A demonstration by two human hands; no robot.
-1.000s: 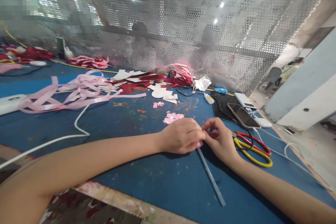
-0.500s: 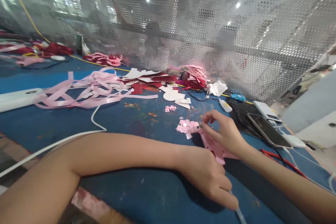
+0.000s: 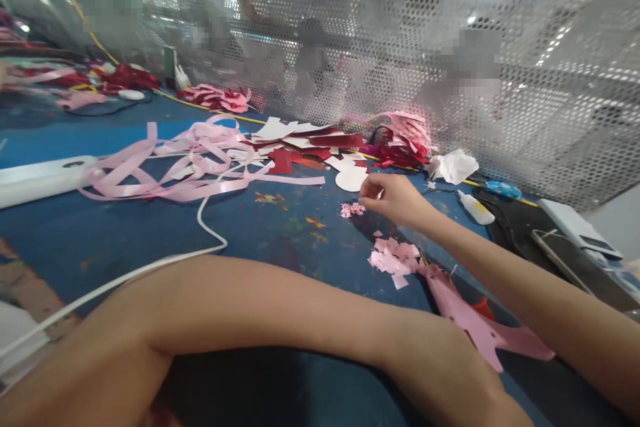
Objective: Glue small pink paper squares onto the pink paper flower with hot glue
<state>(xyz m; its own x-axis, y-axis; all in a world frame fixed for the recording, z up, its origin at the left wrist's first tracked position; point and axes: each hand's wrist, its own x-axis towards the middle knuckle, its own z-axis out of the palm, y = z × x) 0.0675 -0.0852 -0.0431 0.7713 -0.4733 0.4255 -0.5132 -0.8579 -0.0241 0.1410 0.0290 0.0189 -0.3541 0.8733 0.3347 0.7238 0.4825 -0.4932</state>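
Observation:
My right hand reaches out over the blue table, fingers pinched together just above a few small pink scraps; I see nothing between the fingertips. My left forearm lies across the bottom of the view. Only the back of my left hand shows at the lower edge, its fingers cut off. A pink cut paper shape lies beside it, with a red bit on top. A pile of pink paper bits sits between the two hands.
Pink ribbon tangle, a white cable and a white power bank lie left. Red and white paper cut-outs, crumpled tissue, a glue bottle and a phone sit by the perforated metal screen.
My right hand has let the pink shape lie and moved up and away to the small scraps. My left hand has slid down toward me, out of the lower edge. The view has shifted right.

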